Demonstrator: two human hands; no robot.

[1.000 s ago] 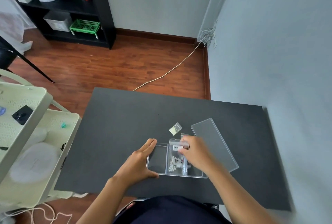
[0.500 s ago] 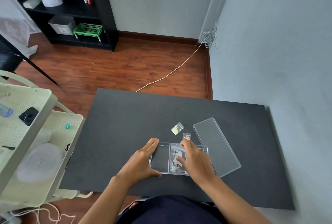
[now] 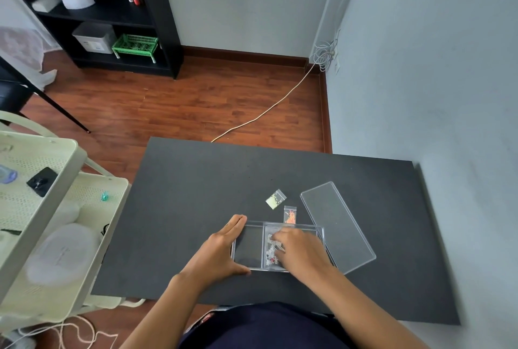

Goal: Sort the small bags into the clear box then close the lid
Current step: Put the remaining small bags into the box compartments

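Dark grey rectangular counter (image 3: 196,208) sat against the pale wall, near a pale green perforated cart (image 3: 42,208) on its left. On the counter's near middle lay the clear plastic divided box (image 3: 249,247), open, with its flat clear rectangular lid (image 3: 336,225) lying just beside it to the right, angled and partly touching the box's right end. Left hand (image 3: 218,253) rested flat against the box's left end, grip released, fingers straight along the wall and thumb along the near edge. Right hand (image 3: 302,253) reached down into the box's right compartment, fingertips on a small clear bag with white and dark bits (image 3: 271,257) lying inside; cannot tell whether that grip was pinched or loose. Two small bags stayed outside: one with orange bits (image 3: 290,215) touching the box's far wall, one with yellow-green bits (image 3: 276,199) near it, further back on the counter.
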